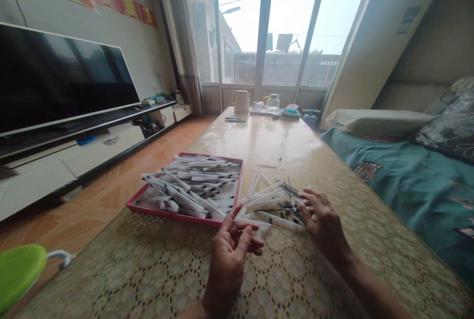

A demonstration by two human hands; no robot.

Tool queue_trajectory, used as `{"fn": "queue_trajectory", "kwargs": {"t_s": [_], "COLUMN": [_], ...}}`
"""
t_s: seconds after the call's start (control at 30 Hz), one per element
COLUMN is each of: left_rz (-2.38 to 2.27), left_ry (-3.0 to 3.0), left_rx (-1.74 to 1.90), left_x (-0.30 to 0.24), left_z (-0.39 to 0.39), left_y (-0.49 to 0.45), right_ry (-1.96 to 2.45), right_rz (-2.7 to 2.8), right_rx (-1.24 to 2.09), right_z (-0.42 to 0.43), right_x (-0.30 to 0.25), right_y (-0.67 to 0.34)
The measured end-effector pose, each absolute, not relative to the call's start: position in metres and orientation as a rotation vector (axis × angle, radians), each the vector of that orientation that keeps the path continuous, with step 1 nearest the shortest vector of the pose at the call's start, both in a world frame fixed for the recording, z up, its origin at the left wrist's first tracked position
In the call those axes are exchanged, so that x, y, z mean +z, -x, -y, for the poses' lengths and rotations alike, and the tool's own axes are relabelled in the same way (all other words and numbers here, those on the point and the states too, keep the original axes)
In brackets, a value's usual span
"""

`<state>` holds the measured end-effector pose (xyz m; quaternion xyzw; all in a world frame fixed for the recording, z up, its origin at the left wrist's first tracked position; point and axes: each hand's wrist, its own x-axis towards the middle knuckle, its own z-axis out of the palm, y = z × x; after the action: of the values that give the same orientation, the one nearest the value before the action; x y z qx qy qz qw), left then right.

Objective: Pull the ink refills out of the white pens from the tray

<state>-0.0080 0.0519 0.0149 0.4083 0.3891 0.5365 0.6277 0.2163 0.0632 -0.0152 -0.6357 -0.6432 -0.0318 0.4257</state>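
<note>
A red tray (138,205) full of several white pens with black tips sits on the table in front of me. To its right lies a loose heap of white pen barrels and thin black refills (276,200). My left hand (231,250) hovers just below the tray's near right corner, fingers loosely apart, nothing visible in them. My right hand (321,220) rests fingers-down on the right side of the loose heap, touching the barrels and refills; whether it grips one is hidden.
The long table has a patterned lace cover (148,269) on its near part. A white jug (240,101), glass teapot (273,102) and small items stand at the far end. A TV (62,77) stands left, a teal-covered bed (407,180) right, a green stool (18,269) near left.
</note>
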Motion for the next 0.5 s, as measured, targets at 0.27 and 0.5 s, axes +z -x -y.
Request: {"fn": "queue_trajectory", "kwargs": {"t_s": [0.27, 0.5], "left_rz": [-0.862, -1.316], "left_ry": [-1.599, -2.212], "left_rx": [0.802, 1.037], "left_x": [0.065, 0.066], "left_z": [-0.018, -0.139], "left_y": [0.030, 0.110], "right_ry": [1.588, 1.592], "right_rz": [1.564, 1.551], "right_rx": [-0.189, -0.126], "right_z": [-0.051, -0.049], "right_x": [-0.008, -0.007], "right_y": [-0.213, -0.213]}}
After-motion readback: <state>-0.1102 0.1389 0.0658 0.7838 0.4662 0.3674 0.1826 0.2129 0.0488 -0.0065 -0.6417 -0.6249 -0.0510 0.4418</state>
